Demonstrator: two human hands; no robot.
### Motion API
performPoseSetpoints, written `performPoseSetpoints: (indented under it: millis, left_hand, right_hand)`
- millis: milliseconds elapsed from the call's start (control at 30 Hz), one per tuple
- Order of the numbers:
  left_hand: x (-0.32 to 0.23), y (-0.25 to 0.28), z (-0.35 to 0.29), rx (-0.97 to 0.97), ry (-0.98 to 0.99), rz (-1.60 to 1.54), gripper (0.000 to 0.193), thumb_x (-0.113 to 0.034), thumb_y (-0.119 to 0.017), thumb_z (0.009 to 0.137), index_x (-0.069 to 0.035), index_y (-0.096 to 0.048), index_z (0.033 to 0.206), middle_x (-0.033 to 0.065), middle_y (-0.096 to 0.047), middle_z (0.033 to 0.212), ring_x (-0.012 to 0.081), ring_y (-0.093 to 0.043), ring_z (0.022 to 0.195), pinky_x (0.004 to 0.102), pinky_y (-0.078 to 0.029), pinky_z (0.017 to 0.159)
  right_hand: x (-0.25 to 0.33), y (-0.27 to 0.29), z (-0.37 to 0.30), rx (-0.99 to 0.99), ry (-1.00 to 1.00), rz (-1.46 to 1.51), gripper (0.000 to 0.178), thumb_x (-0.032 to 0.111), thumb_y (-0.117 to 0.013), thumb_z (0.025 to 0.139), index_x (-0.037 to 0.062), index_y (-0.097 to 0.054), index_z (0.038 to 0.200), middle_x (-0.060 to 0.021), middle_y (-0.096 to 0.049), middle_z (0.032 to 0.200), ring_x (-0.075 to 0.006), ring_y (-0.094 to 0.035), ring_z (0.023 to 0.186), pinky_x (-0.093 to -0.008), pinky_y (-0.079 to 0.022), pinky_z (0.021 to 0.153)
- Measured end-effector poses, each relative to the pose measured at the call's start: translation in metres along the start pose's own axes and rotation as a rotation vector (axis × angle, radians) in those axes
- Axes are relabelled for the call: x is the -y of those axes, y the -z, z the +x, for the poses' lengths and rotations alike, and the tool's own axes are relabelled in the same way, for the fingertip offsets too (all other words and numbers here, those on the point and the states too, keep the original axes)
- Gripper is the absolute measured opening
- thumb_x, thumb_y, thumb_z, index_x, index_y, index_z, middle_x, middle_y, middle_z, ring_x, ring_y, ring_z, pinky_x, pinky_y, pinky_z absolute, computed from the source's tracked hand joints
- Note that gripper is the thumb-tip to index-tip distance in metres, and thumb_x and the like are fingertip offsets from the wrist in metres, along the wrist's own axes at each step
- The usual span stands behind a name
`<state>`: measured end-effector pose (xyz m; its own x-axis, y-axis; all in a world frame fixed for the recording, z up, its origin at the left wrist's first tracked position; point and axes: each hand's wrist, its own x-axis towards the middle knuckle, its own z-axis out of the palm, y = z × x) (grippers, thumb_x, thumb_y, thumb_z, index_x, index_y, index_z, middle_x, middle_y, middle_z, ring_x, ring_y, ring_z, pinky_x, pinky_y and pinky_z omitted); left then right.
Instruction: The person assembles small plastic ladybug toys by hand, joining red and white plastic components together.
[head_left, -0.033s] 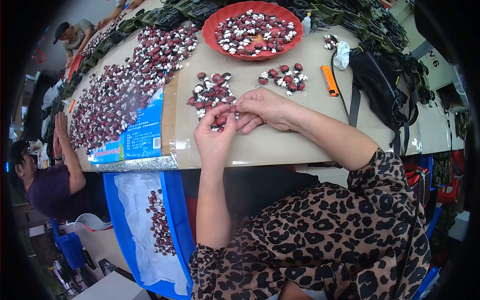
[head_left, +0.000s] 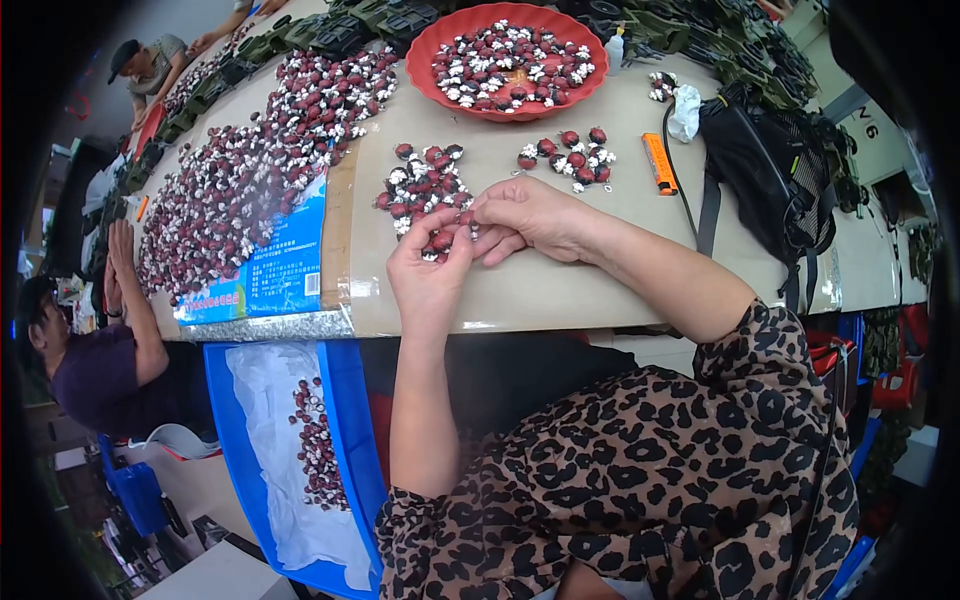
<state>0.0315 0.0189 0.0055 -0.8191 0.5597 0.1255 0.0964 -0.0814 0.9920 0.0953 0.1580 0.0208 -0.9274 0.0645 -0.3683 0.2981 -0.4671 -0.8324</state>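
Observation:
My left hand [head_left: 430, 265] is closed, thumb and fingertips pinching a small red figurine [head_left: 466, 217]. My right hand [head_left: 525, 220] meets it there, its thumb and forefinger pressed together at the same small piece; fingers hide most of it. Just beyond the left fingertips lies a loose heap of red, white and black figurines [head_left: 420, 185] on the table. Farther right sits a smaller group of similar figurines [head_left: 575, 158], with a little metal ring [head_left: 606, 188] beside it.
Beyond stands a red scalloped bowl [head_left: 420, 80] of figurines. A large pile [head_left: 230, 190] covers blue printed cardboard [head_left: 290, 265] at left. A blue lined bin [head_left: 345, 420] is below the table edge. Right are an orange box [head_left: 658, 163] and black backpack [head_left: 765, 170]. Another person [head_left: 100, 370] sits left.

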Motion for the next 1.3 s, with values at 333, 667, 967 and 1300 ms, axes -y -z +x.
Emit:
performPoseSetpoints:
  millis: [333,667,967,1300]
  left_hand:
    - [0.0012,0.0005,0.0052,-0.005,0.032,0.012,0.019,-0.002,-0.062,0.074,0.001,-0.06,0.092,0.0007,-0.056,0.074,0.0029,-0.049,0.066,0.0148,-0.041,0.056]
    - [0.001,0.0021,0.0067,0.019,0.057,-0.007,0.018,-0.003,-0.063,0.073,0.002,-0.061,0.09,0.0008,-0.056,0.072,0.0031,-0.049,0.065,0.016,-0.041,0.057]
    - [0.0023,0.0009,0.0066,0.01,0.041,-0.01,0.015,-0.003,-0.063,0.073,0.002,-0.061,0.088,0.0004,-0.056,0.07,0.0027,-0.048,0.064,0.0158,-0.04,0.055]
    - [-0.0004,0.0012,0.0049,-0.007,0.043,0.008,0.016,-0.002,-0.062,0.072,0.002,-0.061,0.087,0.0003,-0.056,0.07,0.0026,-0.048,0.062,0.0154,-0.04,0.054]
  right_hand:
    - [0.0059,-0.0022,0.0013,-0.006,-0.016,-0.003,0.018,0.012,-0.047,0.084,-0.0044,-0.052,0.091,-0.0129,-0.06,0.083,-0.0179,-0.062,0.071,-0.0253,-0.053,0.063]
    - [0.0064,-0.0025,0.0009,-0.031,-0.024,0.0,0.017,0.011,-0.047,0.084,-0.0042,-0.052,0.089,-0.0124,-0.06,0.081,-0.0177,-0.062,0.07,-0.0258,-0.054,0.064]
    - [0.0038,-0.002,0.0025,-0.054,-0.017,-0.026,0.016,0.011,-0.049,0.082,-0.004,-0.053,0.088,-0.0116,-0.059,0.08,-0.017,-0.062,0.068,-0.0257,-0.053,0.063]
    - [0.0028,-0.0059,0.0029,-0.037,0.018,-0.067,0.019,0.012,-0.047,0.082,-0.0051,-0.055,0.08,-0.0134,-0.059,0.074,-0.0168,-0.061,0.065,-0.0241,-0.053,0.061]
